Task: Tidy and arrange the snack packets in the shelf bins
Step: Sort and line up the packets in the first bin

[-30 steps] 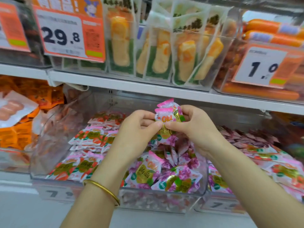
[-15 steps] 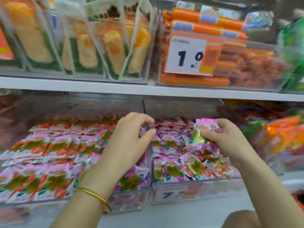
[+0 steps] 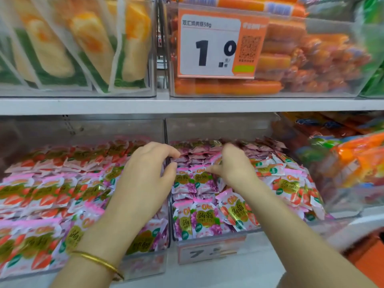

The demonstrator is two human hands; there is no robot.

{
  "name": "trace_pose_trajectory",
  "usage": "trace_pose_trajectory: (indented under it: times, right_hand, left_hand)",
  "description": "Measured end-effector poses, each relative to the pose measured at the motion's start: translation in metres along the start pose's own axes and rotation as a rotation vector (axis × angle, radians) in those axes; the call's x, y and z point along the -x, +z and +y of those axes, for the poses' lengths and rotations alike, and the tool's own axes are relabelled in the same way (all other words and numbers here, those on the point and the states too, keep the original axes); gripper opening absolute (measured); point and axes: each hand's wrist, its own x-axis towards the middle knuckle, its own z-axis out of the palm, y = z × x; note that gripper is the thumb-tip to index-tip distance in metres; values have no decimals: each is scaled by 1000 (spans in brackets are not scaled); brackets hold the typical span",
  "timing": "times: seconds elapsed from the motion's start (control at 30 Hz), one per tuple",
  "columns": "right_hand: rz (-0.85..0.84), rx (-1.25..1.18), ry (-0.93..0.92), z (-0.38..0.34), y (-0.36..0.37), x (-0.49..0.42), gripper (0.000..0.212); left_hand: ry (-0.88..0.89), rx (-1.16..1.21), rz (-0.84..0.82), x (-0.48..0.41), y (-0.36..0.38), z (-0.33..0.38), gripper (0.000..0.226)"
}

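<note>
Above snack packets [image 3: 204, 179], price tag [image 3: 209, 46] reads 1.0 (58g).

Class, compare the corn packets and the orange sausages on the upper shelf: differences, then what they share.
The corn packets stand on end, leaning; the sausages lie flat. The corn packets are yellow and green; the sausages orange. A price tag reading 1.0 hangs before the sausages; none shows before the corn packets. Both sit in clear bins.

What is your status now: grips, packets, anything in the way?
Left grip empty, over bin divider. Right grip rests on purple packets, hold unclear. Nothing in the way.
</note>
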Motion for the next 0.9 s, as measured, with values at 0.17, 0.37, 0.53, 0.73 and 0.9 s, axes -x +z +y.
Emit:
trace_pose_trajectory:
  times: [0.17, 0.37, 0.53, 0.73, 0.9]
  right_hand:
    - [71, -196, -122, 4, -17, 14, 27]
    - [-53, -161, -148, -34, 25, 9, 40]
    - [38, 127, -159, -35, 26, 18, 41]
    - [265, -230, -531, -55, -1, 43, 5]
    - [-43, 282, -708, -88, -10, 53, 40]
  left_hand:
    - [-11, 50, 11, -2, -4, 0, 22]
    - [-119, 93, 94, -5, -15, -12, 22]
    - [-226, 95, 154, -1, -37, -33, 20]
    - [-339, 106, 141, 7, -61, -61, 19]
    - [-349, 77, 103, 15, -65, -66, 20]
